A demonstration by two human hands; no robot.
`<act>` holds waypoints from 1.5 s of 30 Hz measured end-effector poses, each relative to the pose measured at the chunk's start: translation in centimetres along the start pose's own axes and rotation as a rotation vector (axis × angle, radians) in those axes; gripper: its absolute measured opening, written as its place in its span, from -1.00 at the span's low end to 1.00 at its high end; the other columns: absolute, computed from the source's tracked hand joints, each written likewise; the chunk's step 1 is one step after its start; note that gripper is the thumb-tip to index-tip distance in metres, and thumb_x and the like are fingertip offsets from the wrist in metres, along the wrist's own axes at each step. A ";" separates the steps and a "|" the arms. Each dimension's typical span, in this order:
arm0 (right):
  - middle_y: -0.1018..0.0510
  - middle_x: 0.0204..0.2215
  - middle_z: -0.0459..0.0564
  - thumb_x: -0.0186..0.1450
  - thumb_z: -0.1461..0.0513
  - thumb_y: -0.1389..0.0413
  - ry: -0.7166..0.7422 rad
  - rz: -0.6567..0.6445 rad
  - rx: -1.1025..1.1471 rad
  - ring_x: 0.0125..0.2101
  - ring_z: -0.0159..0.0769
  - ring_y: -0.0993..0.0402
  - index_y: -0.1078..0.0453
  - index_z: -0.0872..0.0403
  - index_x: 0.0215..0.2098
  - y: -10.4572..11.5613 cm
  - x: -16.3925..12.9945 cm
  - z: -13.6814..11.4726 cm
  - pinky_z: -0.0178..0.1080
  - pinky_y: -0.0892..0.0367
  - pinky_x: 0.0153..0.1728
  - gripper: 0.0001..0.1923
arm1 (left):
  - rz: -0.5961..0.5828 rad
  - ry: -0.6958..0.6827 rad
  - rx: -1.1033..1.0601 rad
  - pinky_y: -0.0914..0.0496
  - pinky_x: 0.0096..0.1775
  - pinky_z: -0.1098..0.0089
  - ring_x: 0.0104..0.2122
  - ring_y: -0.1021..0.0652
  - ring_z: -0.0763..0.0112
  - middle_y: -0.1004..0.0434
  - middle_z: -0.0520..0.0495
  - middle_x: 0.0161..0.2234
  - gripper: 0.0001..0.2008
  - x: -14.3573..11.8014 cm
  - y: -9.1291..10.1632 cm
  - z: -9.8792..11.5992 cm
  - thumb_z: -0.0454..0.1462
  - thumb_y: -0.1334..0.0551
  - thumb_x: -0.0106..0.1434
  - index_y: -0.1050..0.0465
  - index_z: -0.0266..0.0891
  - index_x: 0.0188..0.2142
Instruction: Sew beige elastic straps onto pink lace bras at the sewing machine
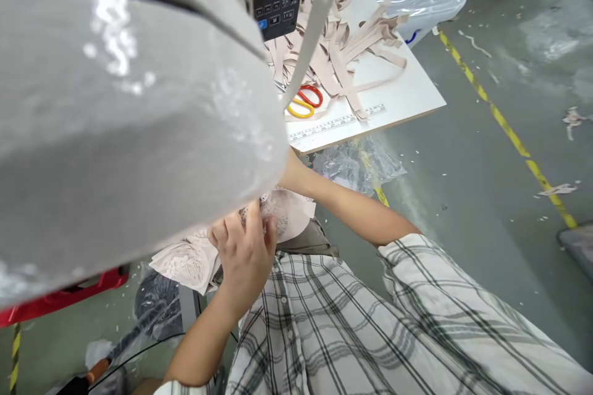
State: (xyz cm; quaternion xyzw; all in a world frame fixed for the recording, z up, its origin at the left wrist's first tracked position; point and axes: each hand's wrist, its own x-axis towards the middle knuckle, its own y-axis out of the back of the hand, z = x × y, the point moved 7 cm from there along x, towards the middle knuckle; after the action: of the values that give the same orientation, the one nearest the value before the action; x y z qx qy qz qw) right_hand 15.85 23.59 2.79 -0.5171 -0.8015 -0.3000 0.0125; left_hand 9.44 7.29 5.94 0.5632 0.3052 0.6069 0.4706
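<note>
Left hand [245, 247] grips lace fabric [185, 262] (no legible writing).

There is one view only, from a camera worn on the person's head. It looks steeply down and forward along the person's own chest, and the frame sits tilted. It is very close to a grey machine housing [115, 111], which blocks most of the upper left. The checked shirt [352, 327] fills the bottom edge. Further off, the white counter [407, 95] and the concrete floor [486, 179] show at the upper right.
</note>
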 end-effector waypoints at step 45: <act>-0.54 -0.21 0.09 0.25 -0.28 -0.09 0.060 0.052 0.092 -0.19 -0.15 -0.45 -0.38 0.08 -0.11 1.0 -10.7 1.9 -0.13 -0.33 -0.14 -0.37 | 0.170 0.457 -0.724 -0.39 -0.25 0.42 -0.38 -0.49 0.46 -0.40 0.04 -0.34 -0.69 -0.6 -1.4 -6.9 -0.12 -0.24 0.31 -0.30 -0.22 -0.06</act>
State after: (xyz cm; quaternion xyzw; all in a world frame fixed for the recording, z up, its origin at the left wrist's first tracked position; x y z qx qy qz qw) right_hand 22.18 16.08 -1.87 -0.5273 -0.8001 -0.2778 0.0679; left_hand 3.05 8.35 3.21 0.2363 0.1217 0.8204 0.5062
